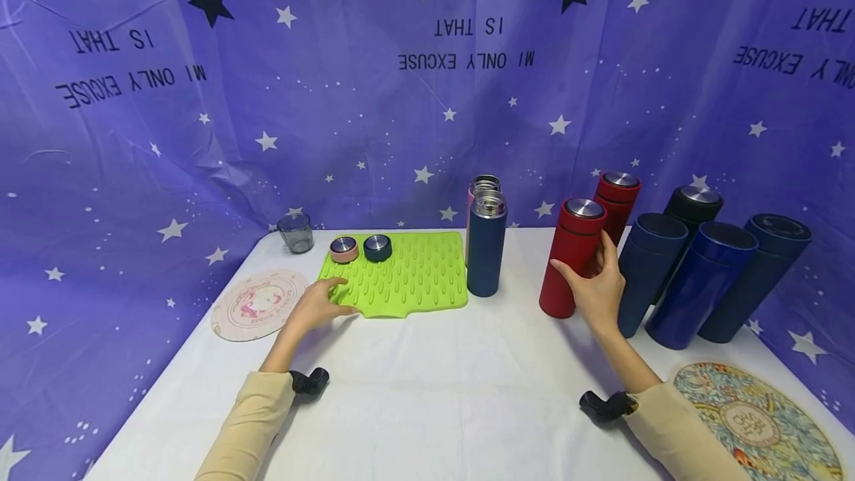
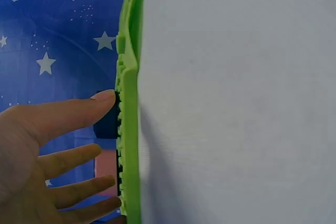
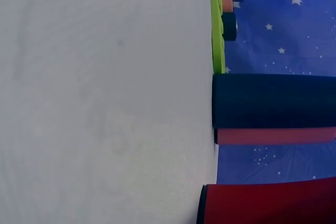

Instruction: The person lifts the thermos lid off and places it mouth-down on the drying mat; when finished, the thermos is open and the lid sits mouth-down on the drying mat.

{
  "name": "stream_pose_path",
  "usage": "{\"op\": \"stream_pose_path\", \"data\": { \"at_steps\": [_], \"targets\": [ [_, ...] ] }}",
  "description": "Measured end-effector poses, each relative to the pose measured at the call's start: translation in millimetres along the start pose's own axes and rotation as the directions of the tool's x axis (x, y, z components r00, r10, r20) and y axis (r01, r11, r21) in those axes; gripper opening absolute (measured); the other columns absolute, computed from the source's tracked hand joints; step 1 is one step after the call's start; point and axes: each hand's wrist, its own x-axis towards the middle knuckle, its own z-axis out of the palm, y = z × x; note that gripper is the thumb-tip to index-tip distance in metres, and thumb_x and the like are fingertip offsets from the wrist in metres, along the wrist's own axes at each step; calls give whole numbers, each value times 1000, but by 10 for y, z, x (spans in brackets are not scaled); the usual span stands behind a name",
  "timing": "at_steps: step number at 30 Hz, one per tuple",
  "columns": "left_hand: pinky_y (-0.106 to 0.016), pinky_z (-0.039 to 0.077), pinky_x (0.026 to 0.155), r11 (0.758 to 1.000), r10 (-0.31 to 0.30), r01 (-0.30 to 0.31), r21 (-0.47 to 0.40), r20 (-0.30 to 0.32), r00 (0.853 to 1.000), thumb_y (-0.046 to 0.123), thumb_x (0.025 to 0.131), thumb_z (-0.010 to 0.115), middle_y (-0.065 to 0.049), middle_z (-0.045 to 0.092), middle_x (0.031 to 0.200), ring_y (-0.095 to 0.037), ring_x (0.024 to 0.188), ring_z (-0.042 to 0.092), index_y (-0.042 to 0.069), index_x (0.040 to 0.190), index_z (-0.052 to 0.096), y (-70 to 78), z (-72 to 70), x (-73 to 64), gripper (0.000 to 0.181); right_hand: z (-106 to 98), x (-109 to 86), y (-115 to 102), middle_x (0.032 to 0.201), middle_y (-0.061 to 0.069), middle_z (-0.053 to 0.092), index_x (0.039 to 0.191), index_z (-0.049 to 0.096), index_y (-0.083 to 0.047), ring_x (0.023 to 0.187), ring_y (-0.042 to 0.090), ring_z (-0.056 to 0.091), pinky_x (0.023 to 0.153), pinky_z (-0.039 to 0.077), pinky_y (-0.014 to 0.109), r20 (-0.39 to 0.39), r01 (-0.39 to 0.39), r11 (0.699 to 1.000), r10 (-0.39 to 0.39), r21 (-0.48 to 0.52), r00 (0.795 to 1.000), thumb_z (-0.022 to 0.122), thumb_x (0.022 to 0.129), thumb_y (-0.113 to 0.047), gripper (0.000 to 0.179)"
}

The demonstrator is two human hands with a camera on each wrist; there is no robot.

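My right hand (image 1: 599, 292) grips a red thermos (image 1: 571, 258) with a silver-topped lid, thumb across its front and fingers at its right side. The thermos stands on the table; in the right wrist view its red body (image 3: 273, 203) shows at the bottom, with the hand out of sight. My left hand (image 1: 319, 306) is at the left front corner of a green ridged mat (image 1: 414, 273), fingers spread and holding nothing. A pink lid (image 1: 344, 249) and a dark blue lid (image 1: 377, 248) lie on the mat. Lidless blue (image 1: 487, 247) and pink (image 1: 470, 225) thermoses stand at its right.
Behind the held thermos is another red thermos (image 1: 616, 203). Blue thermoses (image 1: 701, 284) and a black one (image 1: 691, 206) crowd the right. A glass cup (image 1: 296, 234) and a round pink mat (image 1: 260, 305) are at left, a patterned round mat (image 1: 755, 421) at front right.
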Motion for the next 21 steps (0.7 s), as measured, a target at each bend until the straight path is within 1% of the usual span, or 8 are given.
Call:
{"op": "stream_pose_path", "data": {
  "at_steps": [2, 5, 7, 9, 12, 14, 18, 21],
  "targets": [
    [-59, 34, 104, 1000, 13, -13, -7, -16, 1000, 25, 75, 82, -30, 51, 131, -49, 124, 43, -6, 130, 54, 33, -30, -7, 69, -23, -21, -124, 132, 13, 57, 144, 41, -6, 114, 26, 59, 90, 50, 21, 4, 0, 1000, 0, 0, 1000, 86, 70, -3, 86],
    [-60, 35, 103, 999, 38, -38, -20, -29, 999, 26, 77, 81, -28, 52, 132, -49, 125, 43, -4, 131, 54, 125, -96, -25, 68, -51, -34, -263, 131, 15, 57, 143, 43, -7, 113, 20, 60, 88, 50, 18, 15, 0, 999, -1, 33, 1000, 85, 71, -3, 84],
    [-60, 36, 102, 998, 58, -59, -30, -37, 998, 28, 78, 80, -26, 51, 134, -47, 125, 44, -1, 133, 54, 219, -139, -47, 67, -54, -14, -255, 131, 14, 58, 144, 43, -10, 110, 15, 61, 85, 49, 15, 20, 0, 999, -1, 45, 1000, 86, 70, -3, 85],
    [-59, 37, 101, 994, 94, -96, -49, -47, 994, 30, 79, 80, -23, 51, 136, -45, 125, 45, 2, 134, 54, 351, -182, -71, 67, -54, 7, -241, 131, 12, 58, 144, 44, -16, 107, 11, 61, 82, 49, 13, 30, 12, 997, -14, 74, 999, 87, 69, -5, 87],
    [-58, 39, 100, 984, 158, -163, -75, -67, 985, 30, 80, 80, -20, 49, 140, -43, 127, 44, 4, 135, 54, 577, -235, -104, 66, -57, 22, -272, 128, 6, 61, 144, 45, -22, 103, 9, 62, 79, 50, 12, 60, 28, 996, -32, 79, 998, 88, 69, -9, 87],
    [-57, 40, 100, 974, 202, -209, -93, -75, 976, 28, 80, 79, -18, 48, 141, -41, 128, 43, 5, 135, 54, 734, -268, -124, 65, -65, 6, -366, 128, 4, 62, 144, 44, -24, 103, 9, 63, 79, 51, 13, 92, 32, 996, -40, 88, 995, 88, 70, -11, 87],
    [-53, 43, 99, 950, 279, -286, -121, -71, 958, 31, 81, 79, -15, 49, 141, -36, 129, 44, 8, 138, 52, 1022, -327, -178, 67, -59, -34, -578, 128, 5, 62, 145, 43, -21, 106, 16, 64, 82, 51, 16, 175, 40, 995, -57, 96, 983, 88, 69, -9, 89],
    [-49, 43, 101, 934, 325, -334, -127, -88, 942, 36, 82, 77, -8, 50, 141, -30, 130, 44, 14, 140, 50, 1230, -377, -226, 67, -43, -55, -726, 128, 8, 61, 145, 42, -16, 109, 24, 63, 84, 52, 20, 237, 68, 992, -91, 104, 967, 88, 68, -6, 90]
  ]
}}
